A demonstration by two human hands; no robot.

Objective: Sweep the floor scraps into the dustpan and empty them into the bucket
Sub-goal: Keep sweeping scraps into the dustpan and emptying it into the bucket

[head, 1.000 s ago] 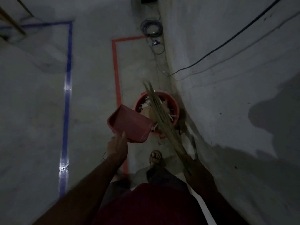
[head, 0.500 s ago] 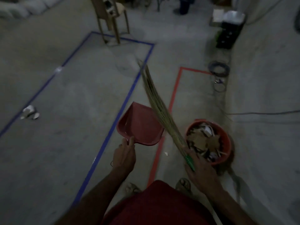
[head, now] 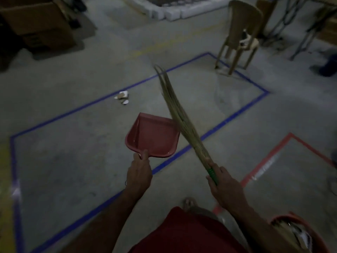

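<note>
My left hand grips the handle of a red dustpan, held level above the floor with its pan showing nothing inside. My right hand grips the green handle of a straw broom, whose bristles point up and away to the left. A small pile of white and brown scraps lies on the floor ahead, inside the blue tape rectangle. The red bucket, holding scraps, sits at the lower right behind my right arm.
A tan plastic chair stands on the far corner of the blue tape. Cardboard boxes sit at the far left. A red tape outline marks the floor at right. Table legs stand at far right.
The view has swung left, away from the wall and bucket. The bucket has slid to the lower right corner. Dustpan and broom stay in my hands, and the scrap pile has come nearer the centre.
</note>
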